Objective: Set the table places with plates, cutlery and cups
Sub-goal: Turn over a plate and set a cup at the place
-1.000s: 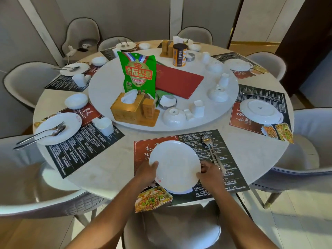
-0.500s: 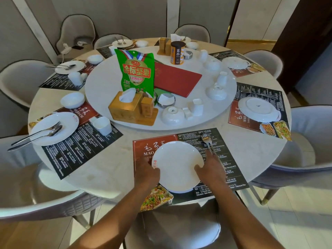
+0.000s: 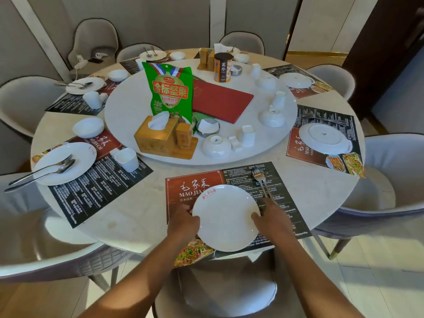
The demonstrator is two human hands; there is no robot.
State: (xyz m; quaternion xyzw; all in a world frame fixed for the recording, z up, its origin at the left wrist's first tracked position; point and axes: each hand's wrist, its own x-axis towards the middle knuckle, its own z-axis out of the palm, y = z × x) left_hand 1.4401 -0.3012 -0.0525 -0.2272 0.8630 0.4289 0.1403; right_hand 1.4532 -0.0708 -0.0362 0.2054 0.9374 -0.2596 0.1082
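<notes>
Item: white dinner plate [image 3: 226,216], on placemat [image 3: 183,187], left hand [image 3: 183,222] and right hand [image 3: 267,218] grasping rim. Step: plate placement. Next: release, arrange fork and spoon [image 3: 261,180], fetch cup.

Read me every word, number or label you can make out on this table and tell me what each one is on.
"金标坚果" and "185": green snack bag.
"毛家菜", "MAO JIA" cut off by the plate, "传承经典": near placemat.
"OJIA CM", partly hidden: left placemat.
"葵珍": orange canister.
Unreadable: red plate marks, fine white print on the placemats, small bag text, bowl stamps.
</notes>
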